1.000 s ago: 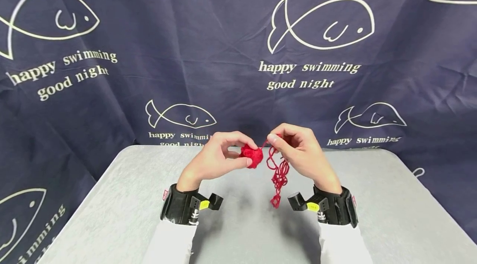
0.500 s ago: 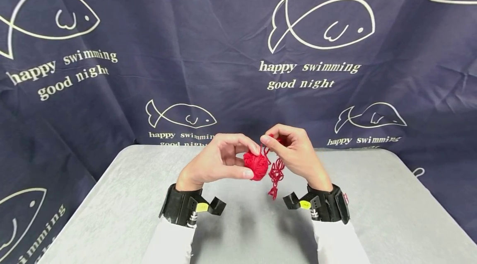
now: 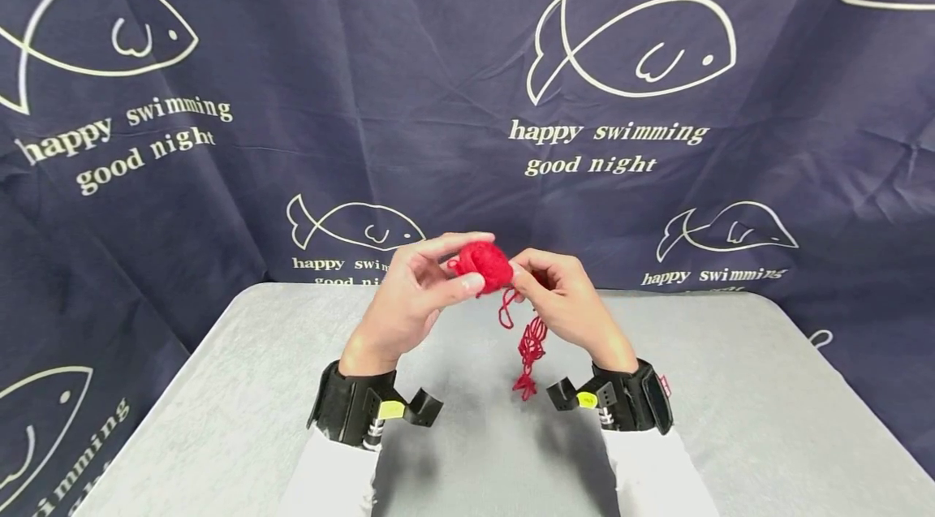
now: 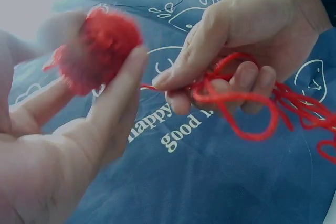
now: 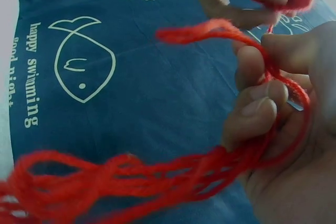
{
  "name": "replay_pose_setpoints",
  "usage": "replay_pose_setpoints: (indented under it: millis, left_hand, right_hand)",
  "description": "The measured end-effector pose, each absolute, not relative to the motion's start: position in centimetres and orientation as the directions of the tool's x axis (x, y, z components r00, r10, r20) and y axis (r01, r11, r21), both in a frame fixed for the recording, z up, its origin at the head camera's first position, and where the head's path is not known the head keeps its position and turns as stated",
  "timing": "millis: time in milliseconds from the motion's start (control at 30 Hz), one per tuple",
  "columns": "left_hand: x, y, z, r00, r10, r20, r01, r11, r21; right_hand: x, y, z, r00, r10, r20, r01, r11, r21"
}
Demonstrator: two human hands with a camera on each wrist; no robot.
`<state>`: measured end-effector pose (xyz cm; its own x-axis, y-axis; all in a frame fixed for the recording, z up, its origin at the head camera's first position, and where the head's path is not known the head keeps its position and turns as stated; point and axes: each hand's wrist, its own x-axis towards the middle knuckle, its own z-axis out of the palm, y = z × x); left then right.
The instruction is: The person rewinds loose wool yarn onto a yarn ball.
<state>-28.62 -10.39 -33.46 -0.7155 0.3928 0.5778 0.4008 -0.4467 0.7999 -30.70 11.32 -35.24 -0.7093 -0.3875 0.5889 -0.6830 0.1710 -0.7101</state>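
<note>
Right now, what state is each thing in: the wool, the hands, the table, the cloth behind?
Red yarn ball: wound, held up above the table.
Loose yarn: unwound, tangled loops hanging from the right hand.
Left hand: fingers and thumb grip the ball.
Right hand: fingers curled, pinching the strand.
Grey table: flat, bare where shown.
Fish-print cloth: hanging, creased.

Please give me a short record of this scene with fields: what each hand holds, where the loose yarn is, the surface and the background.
left hand: holds the red yarn ball between thumb and fingers
right hand: pinches the strand close to the ball, loops run through its fingers
loose yarn: hangs in a tangle below the right hand, above the table
surface: grey table
background: dark blue cloth with white fish drawings
</note>
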Motion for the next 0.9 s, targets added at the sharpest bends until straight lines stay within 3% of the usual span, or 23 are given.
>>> replay_pose_setpoints:
  millis: [167, 300, 567, 767, 900]
  left_hand:
    - [-28.9, -10.4, -33.4, -0.841, 0.189, 0.507, 0.391, -0.436, 0.810]
    - [-29.0, -10.2, -33.3, -0.878, 0.024, 0.477, 0.436, -0.368, 0.821]
    - [-29.4, -9.9, -33.4, -0.848, -0.244, 0.471, 0.524, -0.245, 0.816]
    - [-30.0, -9.7, -33.9, -0.802, -0.338, 0.492, 0.571, -0.195, 0.797]
    - [-30.3, -9.5, -34.6, -0.778, -0.335, 0.531, 0.578, -0.052, 0.814]
  right_hand:
    - [-30.4, 10.8, -35.4, -0.711, -0.445, 0.545, -0.678, 0.227, -0.699]
    - [-30.0, 10.4, -35.3, -0.719, -0.476, 0.506, -0.670, 0.283, -0.686]
    - [-29.3, 9.9, -35.2, -0.722, -0.518, 0.458, -0.664, 0.335, -0.668]
    - [-28.9, 9.6, -35.0, -0.679, -0.573, 0.459, -0.704, 0.330, -0.629]
    - [-28.5, 9.4, -34.8, -0.629, -0.608, 0.485, -0.754, 0.324, -0.572]
